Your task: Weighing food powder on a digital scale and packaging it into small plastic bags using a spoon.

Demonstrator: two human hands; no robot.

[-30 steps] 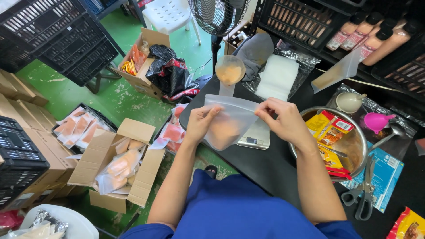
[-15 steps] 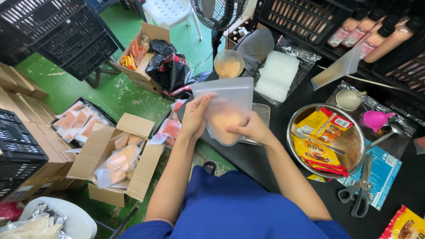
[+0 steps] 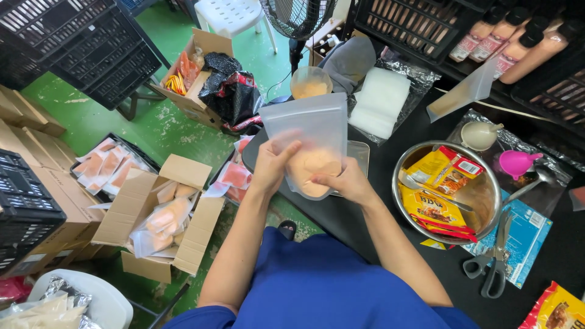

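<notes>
**Frosted pouch: filled at the bottom, top not yet closed**

The frosted pouch (image 3: 308, 143) is standing upright between both hands, over the near edge of the black table (image 3: 365, 225). The left hand (image 3: 275, 164) is gripping its left side, thumb lying across the front. The right hand (image 3: 344, 181) is closing around its lower right corner, where an orange-pink powder is sitting. So the filling seems done: powder is already in the bottom part, while the upper part is looking empty and flat. I cannot tell if the top edge is sealed; it looks still open.

Just beyond the hands, a plastic cup (image 3: 311, 82) is holding powder of the same colour. To the right of the right hand, a metal bowl (image 3: 405, 210) is holding yellow and red sachets. Below the left hand, on the floor, an open cardboard box (image 3: 131, 210) is holding pouches already filled, so several seem finished.
</notes>
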